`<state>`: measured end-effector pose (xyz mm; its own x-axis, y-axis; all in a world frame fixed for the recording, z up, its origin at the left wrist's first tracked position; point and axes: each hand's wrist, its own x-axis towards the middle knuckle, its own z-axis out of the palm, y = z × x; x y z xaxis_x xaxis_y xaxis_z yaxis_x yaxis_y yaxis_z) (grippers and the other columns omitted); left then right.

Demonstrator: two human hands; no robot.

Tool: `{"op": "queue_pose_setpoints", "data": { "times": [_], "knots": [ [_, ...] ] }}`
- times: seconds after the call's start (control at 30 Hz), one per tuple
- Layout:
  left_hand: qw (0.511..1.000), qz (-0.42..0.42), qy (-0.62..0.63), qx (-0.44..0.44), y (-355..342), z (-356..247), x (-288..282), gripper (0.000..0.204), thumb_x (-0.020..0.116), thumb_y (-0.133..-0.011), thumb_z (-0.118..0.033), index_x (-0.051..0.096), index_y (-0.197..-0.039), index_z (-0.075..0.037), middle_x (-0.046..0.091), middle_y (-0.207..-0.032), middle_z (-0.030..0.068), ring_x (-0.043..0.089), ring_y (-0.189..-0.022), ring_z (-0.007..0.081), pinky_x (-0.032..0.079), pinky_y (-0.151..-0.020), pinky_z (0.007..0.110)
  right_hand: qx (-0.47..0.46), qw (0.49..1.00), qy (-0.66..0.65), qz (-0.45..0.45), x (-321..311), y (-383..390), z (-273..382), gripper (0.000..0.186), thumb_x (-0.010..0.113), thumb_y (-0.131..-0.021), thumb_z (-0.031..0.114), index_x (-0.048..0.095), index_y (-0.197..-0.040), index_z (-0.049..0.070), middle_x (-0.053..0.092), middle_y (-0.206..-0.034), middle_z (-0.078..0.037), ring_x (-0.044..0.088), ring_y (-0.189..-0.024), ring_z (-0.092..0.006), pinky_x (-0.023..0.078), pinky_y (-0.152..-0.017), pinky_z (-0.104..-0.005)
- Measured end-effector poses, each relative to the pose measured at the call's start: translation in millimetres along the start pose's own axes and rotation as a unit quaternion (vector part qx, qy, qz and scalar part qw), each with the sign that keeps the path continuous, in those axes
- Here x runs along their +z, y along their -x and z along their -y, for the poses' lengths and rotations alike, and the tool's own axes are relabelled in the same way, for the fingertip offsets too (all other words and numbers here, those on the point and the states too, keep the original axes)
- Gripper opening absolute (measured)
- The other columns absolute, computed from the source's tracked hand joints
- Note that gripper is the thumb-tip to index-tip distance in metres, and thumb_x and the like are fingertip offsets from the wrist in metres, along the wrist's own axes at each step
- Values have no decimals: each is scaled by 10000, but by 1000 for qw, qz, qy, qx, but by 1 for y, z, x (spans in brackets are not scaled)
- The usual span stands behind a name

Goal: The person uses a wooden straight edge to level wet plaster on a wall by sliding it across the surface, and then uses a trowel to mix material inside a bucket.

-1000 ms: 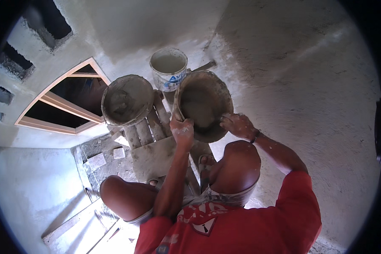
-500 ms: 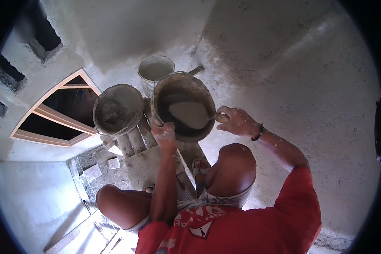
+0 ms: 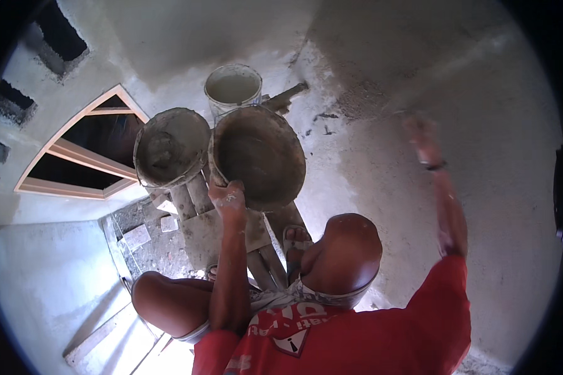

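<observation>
My left hand (image 3: 229, 199) is closed on the near rim of a mortar-crusted bucket (image 3: 256, 156), which is tilted so that its dark, wet inside faces me. Out to the right, my right hand (image 3: 423, 137) is raised against the plastered wall (image 3: 469, 187). It is blurred by motion but looks closed on the trowel, whose blade I cannot make out. A rough, fresh patch of mortar (image 3: 363, 100) is on the wall just left of that hand.
A second bucket (image 3: 172, 147) with a lump of mortar stands left, and a pale bucket (image 3: 233, 84) behind. Wooden planks (image 3: 200, 234) lie under my feet. A wood-framed opening (image 3: 62, 150) is at the far left, and a board (image 3: 284, 97) juts out by the wall.
My right hand has swung from the bucket up and right to the wall. The mortar load seen on the trowel is gone from the bucket, and dark splashes are on the wall.
</observation>
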<state>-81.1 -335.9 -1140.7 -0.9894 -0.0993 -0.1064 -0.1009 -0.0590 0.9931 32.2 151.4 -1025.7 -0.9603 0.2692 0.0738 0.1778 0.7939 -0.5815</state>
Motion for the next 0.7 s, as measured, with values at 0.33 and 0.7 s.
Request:
{"op": "queue_pose_setpoints", "data": {
  "times": [0.33,0.7],
  "knots": [
    [999,34,-37,10,7,2,20,364,490,-668,-6,549,-1023,47,625,-793,141,589,-684,222,462,-665,325,-243,902,343,95,86,11,159,357,521,-822,130,513,-1178,97,596,-1004,-103,564,-932,-227,484,-729,-356],
    [996,61,-51,-29,14,-30,27,466,506,-644,-18,534,-1107,36,644,-899,179,629,-840,275,464,-771,342,-131,927,165,310,200,25,162,393,546,-793,256,538,-1146,83,622,-988,-147,603,-879,-313,486,-757,-417]
  ]
}}
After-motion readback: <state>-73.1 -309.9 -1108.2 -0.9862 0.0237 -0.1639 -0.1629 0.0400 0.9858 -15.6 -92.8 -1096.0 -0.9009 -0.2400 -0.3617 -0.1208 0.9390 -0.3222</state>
